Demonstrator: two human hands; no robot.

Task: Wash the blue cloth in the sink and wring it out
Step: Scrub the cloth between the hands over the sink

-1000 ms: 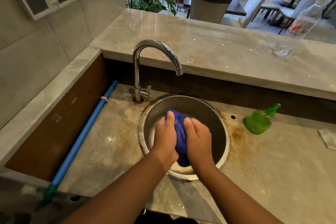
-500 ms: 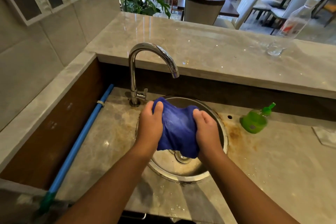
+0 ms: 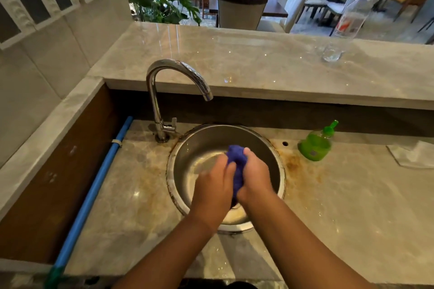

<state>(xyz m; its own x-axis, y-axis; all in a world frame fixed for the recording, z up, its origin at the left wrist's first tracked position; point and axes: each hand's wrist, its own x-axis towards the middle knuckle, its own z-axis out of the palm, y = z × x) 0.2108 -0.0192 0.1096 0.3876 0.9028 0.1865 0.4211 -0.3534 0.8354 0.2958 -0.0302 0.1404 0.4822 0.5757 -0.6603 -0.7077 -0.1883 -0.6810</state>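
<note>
Over the sink (image 3: 199, 145), the left hand (image 3: 212, 185) and right hand (image 3: 254, 176) both curl tightly around the bunched blue cloth (image 3: 236, 156). This seems to be the wringing step; next, the hands should twist in opposite directions.

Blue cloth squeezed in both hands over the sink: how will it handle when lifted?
Likely floppy: the blue cloth is bunched into a wad between the left hand and right hand, so it should drape once released. Wetness, hence weight, cannot be told; no water runs from the tap.

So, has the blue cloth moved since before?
Yes: the blue cloth went from the back rim of the sink toward its centre, now bunched.
</note>
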